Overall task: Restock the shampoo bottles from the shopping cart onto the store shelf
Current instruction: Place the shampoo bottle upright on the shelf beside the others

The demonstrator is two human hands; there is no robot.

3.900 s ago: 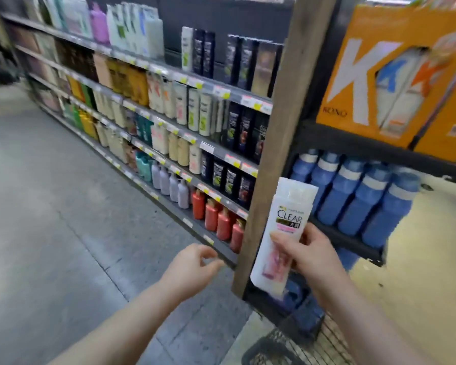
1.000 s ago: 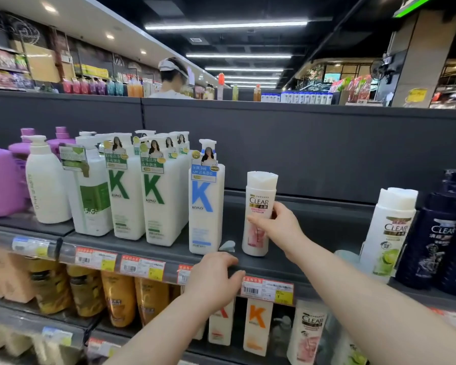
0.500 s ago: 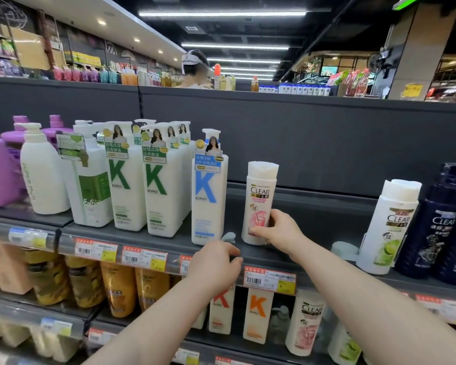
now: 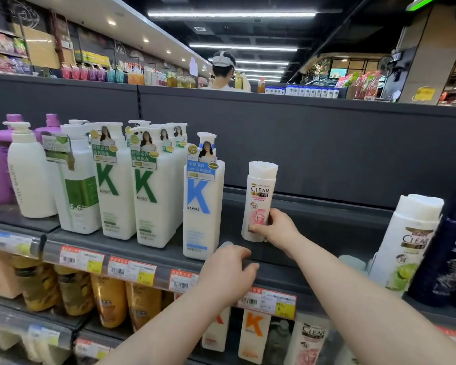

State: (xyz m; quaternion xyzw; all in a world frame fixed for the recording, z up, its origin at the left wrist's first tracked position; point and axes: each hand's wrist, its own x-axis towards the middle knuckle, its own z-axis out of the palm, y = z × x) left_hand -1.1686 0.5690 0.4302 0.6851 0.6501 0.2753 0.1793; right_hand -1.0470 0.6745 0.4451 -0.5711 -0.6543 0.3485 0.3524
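Head view: a white plastic CLEAR shampoo bottle (image 4: 259,200) with a pink flower label is seen upright on the dark grey store shelf (image 4: 295,279), its lower part gripped by the fingers (image 4: 258,227) of the right hand (image 4: 275,230), which are wrapped around its base. At 9 o'clock of it, just beside but apart, a tall white pump bottle (image 4: 203,206) is stood, marked with a large blue "K" and "KONO". Further toward 9 o'clock, white KONO pump bottles with green "K" letters (image 4: 132,185) are lined up, each hung with a paper neck tag printed with Chinese characters. The left hand (image 4: 228,272) is laid on the shelf's front lip at 7 o'clock of the held bottle, fingers curled over the edge, nothing held in them. At 3 o'clock, well apart, a white CLEAR bottle with lime artwork (image 4: 403,243) is stood against a dark navy CLEAR bottle (image 4: 448,256). Red, white and yellow price labels (image 4: 132,270) with barcodes are fixed along the shelf edge.
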